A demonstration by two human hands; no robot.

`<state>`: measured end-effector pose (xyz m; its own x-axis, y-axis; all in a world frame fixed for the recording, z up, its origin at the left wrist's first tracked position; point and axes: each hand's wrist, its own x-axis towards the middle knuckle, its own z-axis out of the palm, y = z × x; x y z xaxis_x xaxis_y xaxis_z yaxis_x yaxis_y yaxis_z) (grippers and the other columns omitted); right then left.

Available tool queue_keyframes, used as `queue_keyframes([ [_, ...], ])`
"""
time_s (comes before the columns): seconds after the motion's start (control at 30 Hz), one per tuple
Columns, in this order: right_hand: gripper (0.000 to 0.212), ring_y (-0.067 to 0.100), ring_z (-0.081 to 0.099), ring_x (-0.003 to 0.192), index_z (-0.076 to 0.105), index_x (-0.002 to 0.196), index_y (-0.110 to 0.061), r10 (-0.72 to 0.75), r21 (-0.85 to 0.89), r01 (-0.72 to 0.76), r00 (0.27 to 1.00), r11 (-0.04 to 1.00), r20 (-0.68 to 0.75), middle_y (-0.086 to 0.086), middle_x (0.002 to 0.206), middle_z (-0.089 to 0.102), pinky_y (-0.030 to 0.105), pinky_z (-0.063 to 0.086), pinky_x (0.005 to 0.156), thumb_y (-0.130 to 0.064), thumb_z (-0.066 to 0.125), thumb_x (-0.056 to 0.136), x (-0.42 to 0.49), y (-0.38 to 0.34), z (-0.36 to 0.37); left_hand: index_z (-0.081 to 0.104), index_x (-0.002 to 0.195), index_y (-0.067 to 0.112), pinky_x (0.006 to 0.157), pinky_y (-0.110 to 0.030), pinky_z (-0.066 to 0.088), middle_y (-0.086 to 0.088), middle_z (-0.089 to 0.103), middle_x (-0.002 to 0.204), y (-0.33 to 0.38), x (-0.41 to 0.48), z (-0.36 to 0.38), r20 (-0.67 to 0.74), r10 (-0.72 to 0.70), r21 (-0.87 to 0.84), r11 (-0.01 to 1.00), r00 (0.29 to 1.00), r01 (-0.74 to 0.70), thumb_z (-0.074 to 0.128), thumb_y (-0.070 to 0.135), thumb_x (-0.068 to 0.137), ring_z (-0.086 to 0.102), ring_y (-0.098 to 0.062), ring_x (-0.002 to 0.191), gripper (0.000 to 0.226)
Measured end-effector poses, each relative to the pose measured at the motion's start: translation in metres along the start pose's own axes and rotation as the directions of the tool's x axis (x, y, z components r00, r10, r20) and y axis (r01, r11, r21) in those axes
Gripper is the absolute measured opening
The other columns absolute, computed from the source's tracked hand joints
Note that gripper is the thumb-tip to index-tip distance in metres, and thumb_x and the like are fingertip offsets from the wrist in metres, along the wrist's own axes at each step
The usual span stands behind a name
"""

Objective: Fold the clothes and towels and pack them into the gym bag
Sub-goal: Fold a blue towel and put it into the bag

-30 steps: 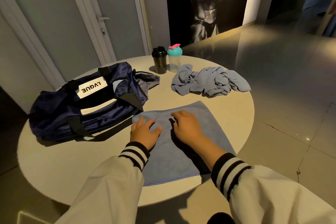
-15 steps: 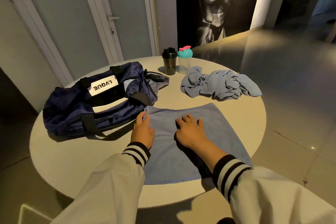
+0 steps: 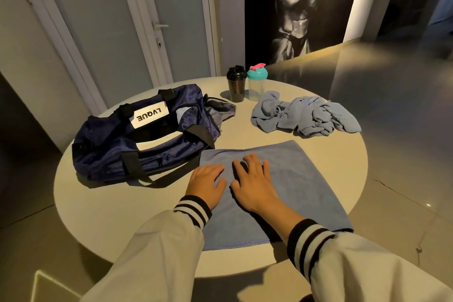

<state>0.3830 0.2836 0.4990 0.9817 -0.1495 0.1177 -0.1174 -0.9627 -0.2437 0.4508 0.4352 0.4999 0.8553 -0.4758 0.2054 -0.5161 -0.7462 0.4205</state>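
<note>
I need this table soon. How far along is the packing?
Early. Done: little; the gym bag lies open, contents unclear. In hand: left hand and right hand press flat on the blue towel spread on the table. Left: folding it, folding the crumpled blue cloth near the teal-lidded shaker, packing both.

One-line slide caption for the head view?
Left hand and right hand flat on a blue towel beside the gym bag; crumpled cloth, black bottle and teal-capped bottle behind.

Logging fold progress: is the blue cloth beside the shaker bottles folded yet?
Not folded: the blue cloth lies in a crumpled, twisted heap on the table, while the left hand and right hand rest on the flat towel.
</note>
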Motion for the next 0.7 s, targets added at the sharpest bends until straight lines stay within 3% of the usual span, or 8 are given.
queue_keyframes([
  [0.07, 0.057, 0.029, 0.023, 0.145, 0.031, 0.154, -0.018, -0.061, -0.009, 0.061, 0.997, 0.998, -0.043, 0.009, 0.147, 0.036, 0.05, -0.004, 0.121, -0.042, 0.029, 0.102, -0.007, 0.002, 0.001, 0.034, 0.154, 0.029, 0.123, -0.035, 0.01, 0.005, 0.03, 0.161, -0.001, 0.001, 0.002, 0.106, -0.068, 0.108, 0.993, 0.992, 0.057, 0.038, 0.046, 0.104, 0.023, -0.015, 0.149, 0.052],
  [0.1, 0.056, 0.026, 0.023, 0.146, 0.032, 0.154, -0.02, -0.052, 0.002, 0.052, 0.999, 0.999, -0.014, 0.006, 0.149, 0.036, 0.052, -0.004, 0.121, -0.044, 0.026, 0.103, -0.009, 0.004, 0.001, 0.029, 0.156, 0.031, 0.124, -0.037, 0.007, 0.005, 0.022, 0.164, 0.0, 0.002, 0.003, 0.138, -0.107, 0.155, 0.984, 0.985, 0.085, 0.033, 0.049, 0.104, 0.017, -0.015, 0.151, 0.055],
  [0.2, 0.06, 0.018, 0.002, 0.154, 0.015, 0.16, -0.022, 0.0, 0.021, -0.002, 0.992, 1.0, 0.127, -0.001, 0.167, 0.013, 0.054, -0.011, 0.121, -0.048, 0.017, 0.106, -0.011, 0.006, 0.0, 0.022, 0.158, 0.032, 0.125, -0.042, 0.003, 0.003, 0.013, 0.167, 0.002, 0.003, 0.005, 0.154, -0.176, 0.216, 0.966, 0.972, 0.141, 0.028, 0.053, 0.103, 0.009, -0.017, 0.153, 0.059],
  [0.3, 0.06, 0.017, -0.004, 0.154, 0.011, 0.16, -0.024, -0.006, 0.012, 0.004, 0.988, 1.0, 0.152, -0.003, 0.168, 0.005, 0.053, -0.012, 0.121, -0.049, 0.016, 0.106, -0.013, 0.005, -0.003, 0.042, 0.149, 0.03, 0.123, -0.037, 0.016, 0.002, 0.032, 0.16, 0.004, -0.009, 0.001, 0.035, -0.124, 0.095, 0.988, 0.992, 0.121, 0.042, 0.046, 0.101, 0.024, -0.019, 0.148, 0.051],
  [0.4, 0.052, 0.023, 0.014, 0.152, 0.037, 0.152, -0.022, -0.022, 0.052, 0.02, 0.998, 0.998, 0.055, 0.002, 0.162, 0.027, 0.05, 0.003, 0.123, -0.042, 0.03, 0.106, -0.018, 0.003, -0.006, 0.055, 0.139, 0.032, 0.115, -0.031, 0.022, 0.009, 0.048, 0.149, 0.007, -0.03, -0.001, 0.018, -0.045, 0.014, 0.999, 0.999, 0.044, 0.051, 0.043, 0.099, 0.038, -0.015, 0.137, 0.042],
  [0.5, 0.037, 0.03, 0.046, 0.127, 0.063, 0.127, -0.015, -0.006, 0.084, 0.016, 0.994, 0.996, -0.111, 0.009, 0.131, 0.055, 0.04, 0.033, 0.106, -0.034, 0.044, 0.101, -0.027, -0.012, -0.015, 0.049, 0.144, 0.034, 0.12, -0.034, 0.019, 0.008, 0.039, 0.156, 0.005, -0.037, -0.004, 0.101, -0.053, 0.005, 0.999, 0.993, 0.053, 0.052, 0.046, 0.098, 0.034, -0.016, 0.143, 0.048],
  [0.6, 0.037, 0.03, 0.047, 0.12, 0.062, 0.131, -0.018, 0.035, 0.044, -0.028, 0.989, 0.999, -0.142, 0.007, 0.126, 0.057, 0.041, 0.037, 0.099, -0.031, 0.044, 0.101, -0.048, -0.016, -0.025, 0.043, 0.148, 0.035, 0.122, -0.041, 0.011, 0.006, 0.032, 0.16, 0.008, -0.04, -0.006, 0.133, -0.102, 0.078, 0.993, 0.986, 0.092, 0.045, 0.05, 0.101, 0.027, -0.017, 0.147, 0.049],
  [0.7, 0.036, 0.031, 0.048, 0.121, 0.06, 0.133, -0.019, 0.048, 0.106, -0.041, 0.997, 0.994, -0.066, 0.006, 0.131, 0.057, 0.041, 0.04, 0.1, -0.026, 0.046, 0.101, -0.074, 0.007, -0.023, 0.045, 0.143, 0.04, 0.116, -0.043, 0.014, 0.008, 0.033, 0.158, 0.022, -0.055, -0.012, 0.008, -0.177, 0.252, 0.953, 0.984, 0.169, 0.041, 0.048, 0.103, 0.026, -0.019, 0.144, 0.041],
])
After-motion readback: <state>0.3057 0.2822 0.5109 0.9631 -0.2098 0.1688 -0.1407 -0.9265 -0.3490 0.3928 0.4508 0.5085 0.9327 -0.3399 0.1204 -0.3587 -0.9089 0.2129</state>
